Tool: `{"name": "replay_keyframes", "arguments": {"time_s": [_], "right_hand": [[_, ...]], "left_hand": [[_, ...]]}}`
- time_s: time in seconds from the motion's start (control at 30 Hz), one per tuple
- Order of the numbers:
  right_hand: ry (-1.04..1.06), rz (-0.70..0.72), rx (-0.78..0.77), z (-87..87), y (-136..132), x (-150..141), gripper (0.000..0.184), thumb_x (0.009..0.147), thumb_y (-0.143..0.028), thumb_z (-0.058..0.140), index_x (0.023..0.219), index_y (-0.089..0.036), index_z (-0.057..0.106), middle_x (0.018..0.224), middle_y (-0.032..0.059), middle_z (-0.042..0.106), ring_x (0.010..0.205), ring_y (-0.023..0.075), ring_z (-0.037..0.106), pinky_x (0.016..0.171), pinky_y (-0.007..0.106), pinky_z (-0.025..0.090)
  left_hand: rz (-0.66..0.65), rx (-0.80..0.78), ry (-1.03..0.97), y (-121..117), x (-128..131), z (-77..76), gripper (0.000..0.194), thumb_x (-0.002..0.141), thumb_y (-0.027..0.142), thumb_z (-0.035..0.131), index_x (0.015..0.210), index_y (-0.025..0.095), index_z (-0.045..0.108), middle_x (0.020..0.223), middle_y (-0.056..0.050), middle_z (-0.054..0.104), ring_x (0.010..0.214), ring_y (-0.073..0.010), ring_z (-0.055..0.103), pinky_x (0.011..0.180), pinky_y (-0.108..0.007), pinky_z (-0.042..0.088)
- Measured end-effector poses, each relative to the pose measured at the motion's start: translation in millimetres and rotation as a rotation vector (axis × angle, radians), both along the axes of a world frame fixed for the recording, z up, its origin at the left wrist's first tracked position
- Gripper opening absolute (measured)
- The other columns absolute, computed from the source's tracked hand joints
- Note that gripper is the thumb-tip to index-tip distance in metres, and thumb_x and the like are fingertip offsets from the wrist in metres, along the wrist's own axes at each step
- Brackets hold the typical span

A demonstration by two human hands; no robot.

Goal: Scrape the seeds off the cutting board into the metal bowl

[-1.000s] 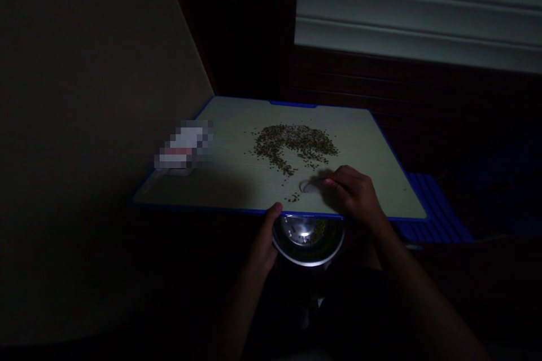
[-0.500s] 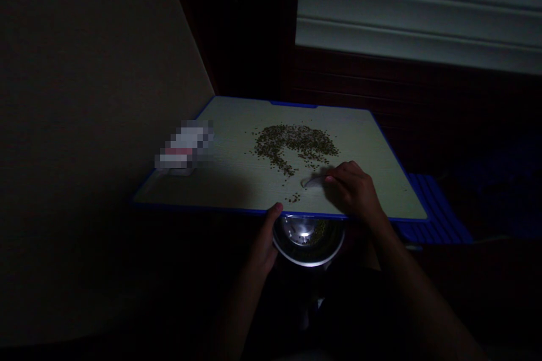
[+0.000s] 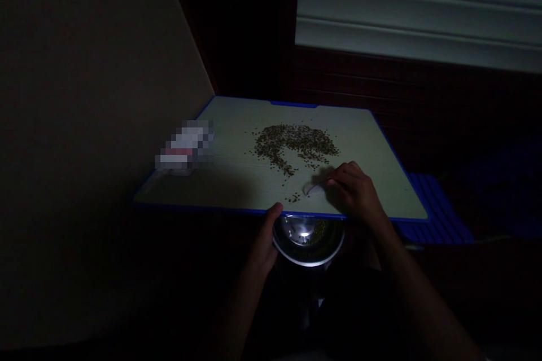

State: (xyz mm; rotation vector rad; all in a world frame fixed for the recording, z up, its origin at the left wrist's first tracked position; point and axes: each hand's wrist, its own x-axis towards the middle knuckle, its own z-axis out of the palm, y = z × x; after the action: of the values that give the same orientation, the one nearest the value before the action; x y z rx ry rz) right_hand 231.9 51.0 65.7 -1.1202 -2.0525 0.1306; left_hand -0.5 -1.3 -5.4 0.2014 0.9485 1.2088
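A pale cutting board [image 3: 228,124] with a blue rim carries many small greenish-brown beans or seeds [image 3: 275,141] in a curved patch. Several loose ones [image 3: 293,198] lie near its front edge. My right hand [image 3: 355,189] is closed on the handle of a small spoon [image 3: 312,188], whose bowl touches or hovers just over the board beside those loose pieces. Below the front edge is a shiny metal bowl [image 3: 309,263] with some of the same pieces inside. My left hand [image 3: 266,242] grips the bowl's left side, its thumb over the board's edge; its other fingers are hidden.
A blurred-out white and red item [image 3: 182,149] rests at the board's left edge, against a plain wall [image 3: 105,96]. Blue slatted material [image 3: 436,208] is at the right. Pale horizontal panels [image 3: 402,11] stand behind. The room is very dark.
My right hand has shifted slightly, and the spoon tip moved up, then back down toward the loose pieces. My left hand, the bowl and the board stay in place.
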Motion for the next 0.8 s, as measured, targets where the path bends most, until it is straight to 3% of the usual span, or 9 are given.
{"name": "replay_keyframes", "arguments": {"time_s": [0.43,0.8], "right_hand": [[0.043,0.007,-0.054,2.4,-21,-2,0.024,0.104,-0.035,0.06,0.091,-0.023,0.075,0.08,0.0054,0.064,0.081,0.0229,0.056,0.073,0.038,0.047],[0.069,0.176,-0.203,6.4,-27,-1,0.027,0.105,-0.036,0.057,0.094,-0.022,0.076,0.08,0.0033,0.066,0.078,0.0197,0.062,0.07,0.034,0.049]], "left_hand": [[-0.012,-0.024,-0.001,0,1,2.6,0.045,0.085,0.039,0.083,0.121,0.013,0.075,0.127,-0.016,0.078,0.13,-0.0351,0.067,0.116,-0.048,0.05],[-0.07,-0.093,0.015,-1,3,13.4,0.041,0.089,0.043,0.077,0.112,0.009,0.076,0.11,-0.016,0.082,0.112,-0.0338,0.075,0.107,-0.046,0.056]]}}
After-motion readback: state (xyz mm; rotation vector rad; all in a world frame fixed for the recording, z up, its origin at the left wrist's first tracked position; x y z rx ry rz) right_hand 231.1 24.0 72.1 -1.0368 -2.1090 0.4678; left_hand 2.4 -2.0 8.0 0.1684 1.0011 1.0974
